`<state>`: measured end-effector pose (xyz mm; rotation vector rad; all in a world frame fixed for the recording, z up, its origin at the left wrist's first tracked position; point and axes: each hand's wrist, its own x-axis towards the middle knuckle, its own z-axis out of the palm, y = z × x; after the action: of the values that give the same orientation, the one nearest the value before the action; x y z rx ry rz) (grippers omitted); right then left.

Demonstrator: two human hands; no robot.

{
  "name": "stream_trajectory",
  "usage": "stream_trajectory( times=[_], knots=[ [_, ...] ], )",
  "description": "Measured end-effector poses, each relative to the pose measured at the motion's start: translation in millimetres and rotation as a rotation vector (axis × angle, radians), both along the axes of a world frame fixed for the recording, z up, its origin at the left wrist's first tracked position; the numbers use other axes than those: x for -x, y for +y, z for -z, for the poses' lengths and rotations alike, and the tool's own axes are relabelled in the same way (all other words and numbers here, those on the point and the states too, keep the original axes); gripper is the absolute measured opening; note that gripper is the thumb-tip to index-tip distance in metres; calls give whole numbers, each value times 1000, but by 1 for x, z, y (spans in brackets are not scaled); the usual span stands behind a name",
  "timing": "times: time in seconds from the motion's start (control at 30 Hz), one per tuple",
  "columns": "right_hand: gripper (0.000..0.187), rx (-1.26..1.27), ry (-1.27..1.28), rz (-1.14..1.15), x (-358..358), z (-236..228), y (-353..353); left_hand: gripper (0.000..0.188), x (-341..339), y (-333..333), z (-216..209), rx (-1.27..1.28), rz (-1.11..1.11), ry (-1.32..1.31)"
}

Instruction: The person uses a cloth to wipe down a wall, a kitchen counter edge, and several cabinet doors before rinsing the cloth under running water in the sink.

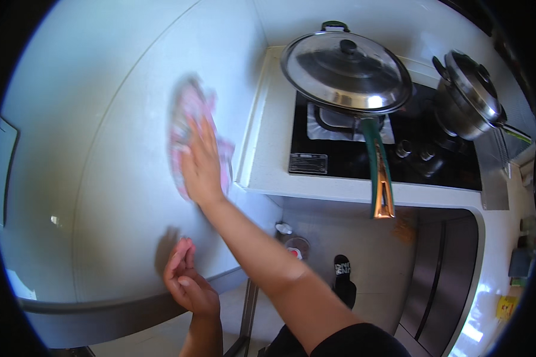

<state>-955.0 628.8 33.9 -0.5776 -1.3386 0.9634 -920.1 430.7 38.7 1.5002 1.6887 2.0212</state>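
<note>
My right hand [201, 165] presses a pink and white checked cloth [190, 107] flat against the white tiled wall [125, 172] on the left. The fingers lie spread over the cloth, and part of it bunches out above and beside them. The cloth's edges are blurred by motion. Lower down, my left hand [189, 284] is loosely cupped close to the wall, palm turned up and thumb apart, with nothing visible in it. Whether its fingertips touch the wall, I cannot tell.
Right of the wall, a lidded pan [348, 65] sits on a black gas hob [339, 160], its green and copper handle [378, 178] jutting past the counter's front edge. A lidded steel pot [467, 98] stands farther right. Below are a dark cabinet [435, 268] and a small bin [296, 245].
</note>
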Motion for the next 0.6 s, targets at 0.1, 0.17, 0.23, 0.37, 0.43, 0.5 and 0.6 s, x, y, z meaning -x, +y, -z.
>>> stream_trajectory(
  times=[0.1, 0.17, 0.23, 0.37, 0.43, 0.5, 0.6],
  knots=[
    [27, 450, 45, 58, -4, 123, -92, 43, -9, -1, 24, 30, 6, -86],
    [23, 958, 127, -107, -32, 208, -147, 42, -24, 8, 39, 19, 65, -133],
    [23, 1219, 668, -90, -83, 247, -156, 42, -36, 10, 49, 42, 120, -183],
    [26, 491, 37, 56, -296, 140, -84, 39, -43, 8, 76, 67, 133, -229],
    [32, 247, -217, 229, -331, 119, -31, 37, -54, 19, 85, 81, 144, -230],
    [37, 323, -202, 138, -340, 154, 9, 36, -69, 24, 107, 110, 140, -238],
    [42, -45, -939, 121, -288, 211, 45, 35, -82, 28, 135, 151, 42, -296]
  ],
)
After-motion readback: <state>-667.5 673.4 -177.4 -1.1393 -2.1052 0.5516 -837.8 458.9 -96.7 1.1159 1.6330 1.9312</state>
